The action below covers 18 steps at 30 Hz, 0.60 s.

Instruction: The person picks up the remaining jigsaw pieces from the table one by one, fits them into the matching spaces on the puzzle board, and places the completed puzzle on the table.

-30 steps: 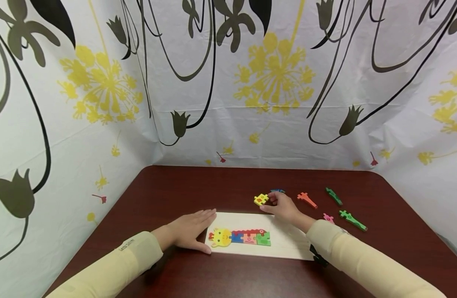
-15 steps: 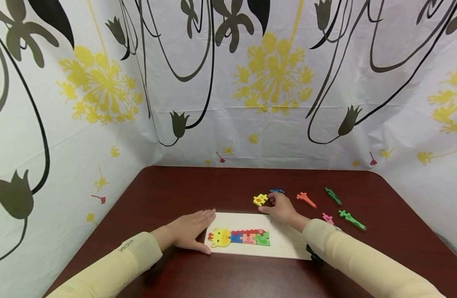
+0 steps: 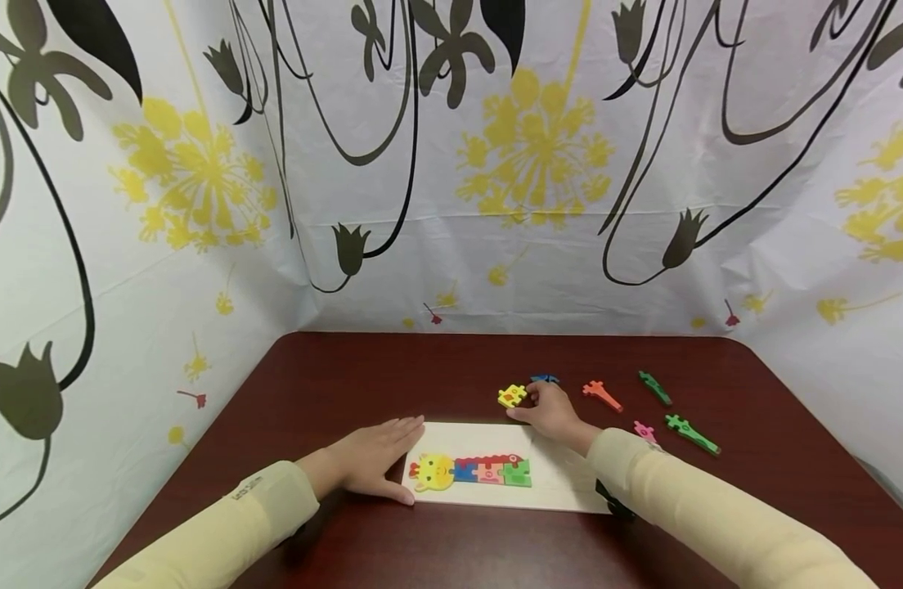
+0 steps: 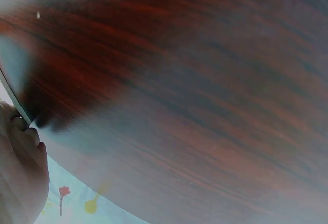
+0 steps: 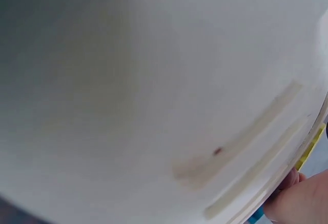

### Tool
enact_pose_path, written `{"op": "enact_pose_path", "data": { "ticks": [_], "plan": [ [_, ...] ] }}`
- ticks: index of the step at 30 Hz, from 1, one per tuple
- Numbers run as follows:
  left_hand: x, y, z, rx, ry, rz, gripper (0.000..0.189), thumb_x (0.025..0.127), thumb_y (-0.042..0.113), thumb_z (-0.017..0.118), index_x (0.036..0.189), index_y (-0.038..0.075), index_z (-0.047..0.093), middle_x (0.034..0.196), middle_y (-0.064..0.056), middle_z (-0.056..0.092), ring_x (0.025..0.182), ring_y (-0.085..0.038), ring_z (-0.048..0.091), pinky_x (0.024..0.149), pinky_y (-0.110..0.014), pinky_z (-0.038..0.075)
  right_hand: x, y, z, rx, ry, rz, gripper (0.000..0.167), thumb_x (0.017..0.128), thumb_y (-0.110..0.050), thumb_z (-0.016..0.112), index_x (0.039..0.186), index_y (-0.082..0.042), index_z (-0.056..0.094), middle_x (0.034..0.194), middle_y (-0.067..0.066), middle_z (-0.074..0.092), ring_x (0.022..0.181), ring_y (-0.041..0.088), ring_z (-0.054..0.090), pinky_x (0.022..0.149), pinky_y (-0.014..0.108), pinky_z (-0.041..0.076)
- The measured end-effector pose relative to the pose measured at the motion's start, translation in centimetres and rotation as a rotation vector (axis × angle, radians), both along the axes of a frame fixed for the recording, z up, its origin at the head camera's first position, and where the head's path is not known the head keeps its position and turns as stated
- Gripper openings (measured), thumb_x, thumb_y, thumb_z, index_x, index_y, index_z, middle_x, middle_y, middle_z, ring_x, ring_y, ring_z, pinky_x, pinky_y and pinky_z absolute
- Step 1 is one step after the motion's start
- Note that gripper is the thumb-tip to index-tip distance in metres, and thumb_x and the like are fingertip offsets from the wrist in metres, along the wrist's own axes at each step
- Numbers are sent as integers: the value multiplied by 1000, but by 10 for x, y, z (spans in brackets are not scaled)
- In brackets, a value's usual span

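A pale wooden puzzle board (image 3: pixel 569 483) lies on the dark red-brown table. Its left part holds joined giraffe pieces (image 3: pixel 433 472): a yellow head, blue, pink and green blocks, and a red strip. My left hand (image 3: pixel 378 458) rests flat at the board's left edge, thumb spread towards the near corner. Beyond the far edge, my right hand (image 3: pixel 556 413) pinches a yellow puzzle piece (image 3: pixel 511 396) at its right side, thumb nearest the board. A blue piece (image 3: pixel 544 378) sits just behind those fingers, partly hidden. Grooves show on the board (image 5: pixel 241 147) in the right wrist view.
Right of my right hand lie an orange piece (image 3: pixel 602 395), a dark green piece (image 3: pixel 654 387), a green piece (image 3: pixel 692 433) and a pink piece (image 3: pixel 644 430), partly behind the sleeve. A patterned white curtain (image 3: pixel 451 270) stands behind the table (image 3: pixel 393 368).
The view has shifted slightly. Both hands, the board and the pieces keep their places relative to each other.
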State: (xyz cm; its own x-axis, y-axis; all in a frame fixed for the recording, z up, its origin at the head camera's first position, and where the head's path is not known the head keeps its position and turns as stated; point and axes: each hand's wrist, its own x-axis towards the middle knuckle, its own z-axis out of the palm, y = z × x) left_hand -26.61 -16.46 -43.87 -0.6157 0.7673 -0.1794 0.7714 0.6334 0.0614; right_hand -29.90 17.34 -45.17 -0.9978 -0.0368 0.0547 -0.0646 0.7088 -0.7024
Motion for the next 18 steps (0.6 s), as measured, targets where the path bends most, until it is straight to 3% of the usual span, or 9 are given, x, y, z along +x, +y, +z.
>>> {"op": "enact_pose_path", "data": {
  "ticks": [18],
  "plan": [
    [0, 1, -2, -6, -5, 22, 109, 79, 84, 40, 157, 11, 14, 162, -3, 11, 147, -17, 12, 116, -38, 17, -2, -6, 0, 63, 20, -36, 61, 83, -27, 79, 123, 13, 56, 112, 21, 60, 101, 32, 58, 85, 45, 52]
  ]
}}
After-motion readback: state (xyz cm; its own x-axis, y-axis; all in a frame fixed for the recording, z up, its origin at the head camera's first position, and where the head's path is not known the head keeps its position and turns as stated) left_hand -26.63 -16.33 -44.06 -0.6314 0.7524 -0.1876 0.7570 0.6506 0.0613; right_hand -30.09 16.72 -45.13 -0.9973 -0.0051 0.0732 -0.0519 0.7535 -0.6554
